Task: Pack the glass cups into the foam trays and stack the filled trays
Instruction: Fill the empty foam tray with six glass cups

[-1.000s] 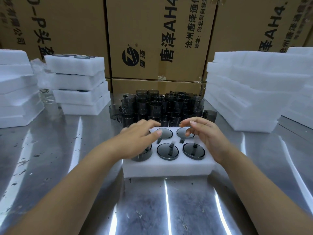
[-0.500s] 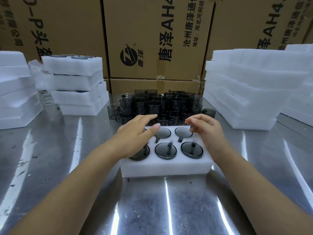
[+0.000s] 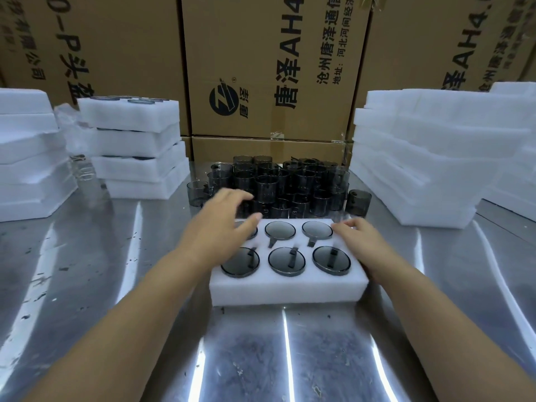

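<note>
Foam tray point(image 3: 287, 288) holds six glass cups point(image 3: 287, 262). Left hand point(image 3: 223, 227) is spread open over the tray's back-left corner. Right hand point(image 3: 362, 242) rests on its right edge, fingers relaxed.

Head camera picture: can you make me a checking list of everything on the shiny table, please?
Surface: shiny steel table, scuffed, with dark specks.
Job's things: white foam tray in front, dark glass cups seated in five slots, the sixth mostly hidden; loose smoky glass cups clustered behind it; stack of filled foam trays back left; stacks of white foam slabs on the right.
Clutter: blurred clear glass items far left.
Grippers: left hand open above the tray's back-left slot; right hand on the tray's right end, grip unclear.
Cables: nothing seen.
Surroundings: brown printed cardboard boxes behind.
</note>
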